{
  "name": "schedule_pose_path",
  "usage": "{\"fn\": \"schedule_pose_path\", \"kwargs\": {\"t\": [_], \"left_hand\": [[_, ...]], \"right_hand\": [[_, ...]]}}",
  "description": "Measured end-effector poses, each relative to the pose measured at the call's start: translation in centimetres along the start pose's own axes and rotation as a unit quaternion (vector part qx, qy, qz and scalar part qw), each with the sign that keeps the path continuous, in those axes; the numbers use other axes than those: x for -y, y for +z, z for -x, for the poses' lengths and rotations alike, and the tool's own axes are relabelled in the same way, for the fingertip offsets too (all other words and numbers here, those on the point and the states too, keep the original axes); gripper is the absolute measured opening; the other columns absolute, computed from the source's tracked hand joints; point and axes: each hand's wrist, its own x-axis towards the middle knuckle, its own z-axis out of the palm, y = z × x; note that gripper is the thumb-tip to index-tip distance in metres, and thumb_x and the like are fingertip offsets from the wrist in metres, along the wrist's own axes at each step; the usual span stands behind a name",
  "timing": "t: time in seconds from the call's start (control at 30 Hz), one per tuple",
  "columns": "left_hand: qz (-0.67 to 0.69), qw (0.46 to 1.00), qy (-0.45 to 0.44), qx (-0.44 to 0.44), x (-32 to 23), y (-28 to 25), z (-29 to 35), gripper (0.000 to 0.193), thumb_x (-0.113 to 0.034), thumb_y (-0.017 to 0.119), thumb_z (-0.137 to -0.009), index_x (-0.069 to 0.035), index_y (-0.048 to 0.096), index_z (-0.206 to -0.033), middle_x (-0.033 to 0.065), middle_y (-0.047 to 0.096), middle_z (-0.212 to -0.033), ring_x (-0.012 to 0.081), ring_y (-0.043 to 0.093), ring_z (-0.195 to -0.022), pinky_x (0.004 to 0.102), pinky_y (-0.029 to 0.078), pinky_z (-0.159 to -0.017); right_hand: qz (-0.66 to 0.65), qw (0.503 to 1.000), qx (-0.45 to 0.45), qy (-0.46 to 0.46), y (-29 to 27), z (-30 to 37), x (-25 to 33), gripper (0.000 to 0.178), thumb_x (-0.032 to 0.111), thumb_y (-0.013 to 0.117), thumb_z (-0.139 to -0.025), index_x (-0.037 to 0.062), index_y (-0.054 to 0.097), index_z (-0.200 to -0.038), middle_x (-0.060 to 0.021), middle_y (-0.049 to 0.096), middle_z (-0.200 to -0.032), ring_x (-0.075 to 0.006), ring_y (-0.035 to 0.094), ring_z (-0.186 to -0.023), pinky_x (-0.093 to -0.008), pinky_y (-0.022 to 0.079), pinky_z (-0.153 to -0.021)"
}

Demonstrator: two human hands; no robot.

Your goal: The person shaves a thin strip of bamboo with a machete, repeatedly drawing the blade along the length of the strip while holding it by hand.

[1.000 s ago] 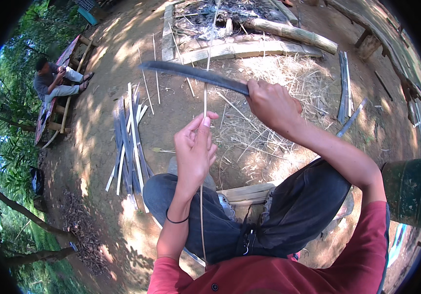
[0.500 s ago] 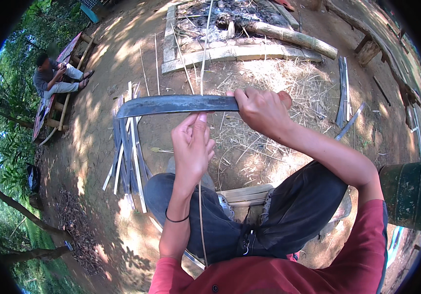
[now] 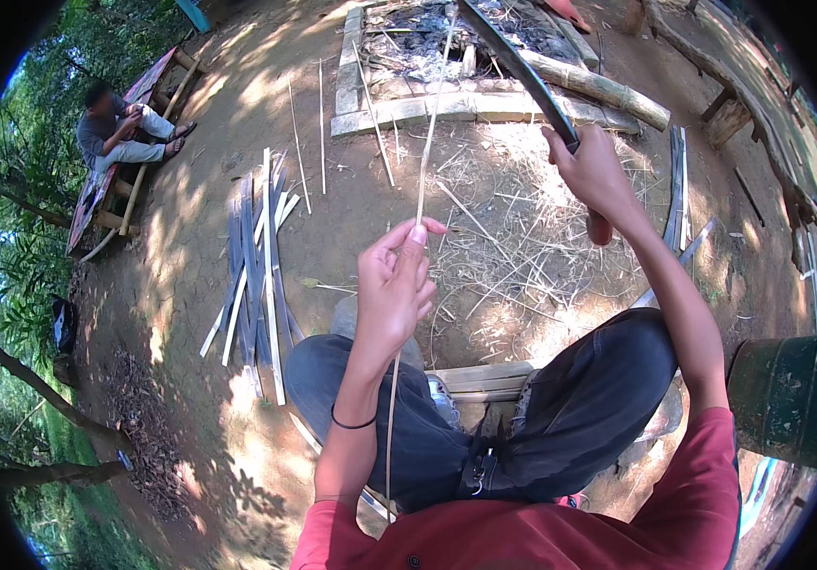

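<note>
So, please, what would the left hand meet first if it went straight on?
Past the strip it holds, the left hand would probably meet the pale firepit edging first, though depth is unclear.

left hand pinches a strip; right hand grips a machete; shavings lie by the firepit's near edge.

Outdoor yard: trees, fire pit

Dappled sunlight falls on brown earth. Pale blocks border an ashy fire pit; at left, green foliage grows behind a bench; at right stands a green drum.
</note>
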Motion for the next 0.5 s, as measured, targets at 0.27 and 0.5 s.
{"fn": "schedule_pose_path", "kwargs": {"t": [0.27,0.5], "left_hand": [[0.001,1.000,0.008,-0.012,0.5,0.8,-0.4,0.029,-0.028,0.044,-0.103,-0.002,0.056,-0.105,-0.0108,0.022,-0.052,-0.0006,0.017,-0.040,0.0212,0.013,-0.036],[-0.028,0.998,0.038,-0.050,1.1,1.7,0.0,0.029,-0.031,0.043,-0.103,-0.005,0.054,-0.097,-0.0109,0.023,-0.052,-0.0010,0.017,-0.041,0.0208,0.013,-0.036]], "right_hand": [[0.053,0.969,0.082,-0.225,1.6,6.8,6.1,0.039,0.029,0.061,-0.092,-0.0035,0.059,-0.069,-0.0167,0.057,-0.051,-0.0282,0.058,-0.044,-0.0412,0.045,-0.043],[0.199,0.921,0.014,-0.334,4.1,6.8,4.8,0.029,0.023,0.062,-0.087,-0.0010,0.051,-0.075,-0.0181,0.060,-0.064,-0.0327,0.064,-0.051,-0.0418,0.050,-0.043]]}}
